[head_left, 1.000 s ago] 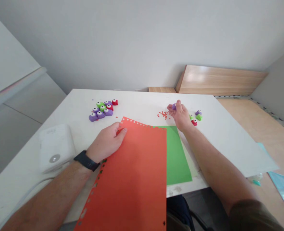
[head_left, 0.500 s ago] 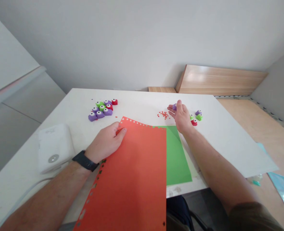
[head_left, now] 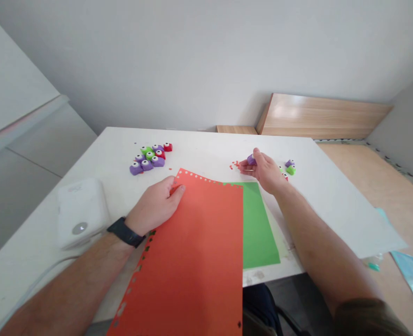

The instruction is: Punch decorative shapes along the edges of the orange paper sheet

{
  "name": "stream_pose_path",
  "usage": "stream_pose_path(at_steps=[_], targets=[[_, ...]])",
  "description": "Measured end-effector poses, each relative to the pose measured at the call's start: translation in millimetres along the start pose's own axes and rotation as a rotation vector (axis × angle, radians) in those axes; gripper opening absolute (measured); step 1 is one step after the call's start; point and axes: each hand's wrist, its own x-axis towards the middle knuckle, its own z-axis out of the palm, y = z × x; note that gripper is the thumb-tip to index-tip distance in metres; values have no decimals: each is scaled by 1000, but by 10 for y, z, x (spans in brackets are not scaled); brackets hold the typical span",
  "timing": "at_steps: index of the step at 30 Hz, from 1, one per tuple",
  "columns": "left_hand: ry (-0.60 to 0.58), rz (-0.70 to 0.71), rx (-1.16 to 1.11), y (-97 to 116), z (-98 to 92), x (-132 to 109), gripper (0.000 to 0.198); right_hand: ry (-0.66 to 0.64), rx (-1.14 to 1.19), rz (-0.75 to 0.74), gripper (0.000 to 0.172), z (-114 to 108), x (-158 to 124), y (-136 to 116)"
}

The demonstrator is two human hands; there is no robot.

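My left hand (head_left: 157, 203) pinches the upper left edge of a red-orange sheet of paper (head_left: 199, 242), thumb on top. Small punched holes run along the sheet's top and left edges. My right hand (head_left: 266, 170) grips a small purple paper punch (head_left: 251, 160) with the thumb and has its other fingers stretched out at a pile of red paper bits (head_left: 234, 165), partly hiding it. A green sheet (head_left: 260, 228) lies partly under the red-orange one. Behind my right hand are more punches, among them a green one (head_left: 290, 170).
A group of several purple, green and red punches (head_left: 149, 157) stands at the back left of the white table (head_left: 199, 149). On the left lies a white box-shaped device (head_left: 82, 210) with a cable. A wooden board (head_left: 318, 114) leans at the back right.
My right hand has moved slightly down, its fingers now lying over part of the red paper bits. My left hand and the red-orange sheet stay nearly still.
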Motion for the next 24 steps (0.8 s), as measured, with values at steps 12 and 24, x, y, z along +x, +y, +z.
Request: stream_pose_path(at_steps=[12,24], targets=[[11,-11,-35,110,-65,-36,23,-91,198,9,54,244,-70,-1],[9,-27,-31,89,-44,-15,22,149,108,-102,56,186,105,27]])
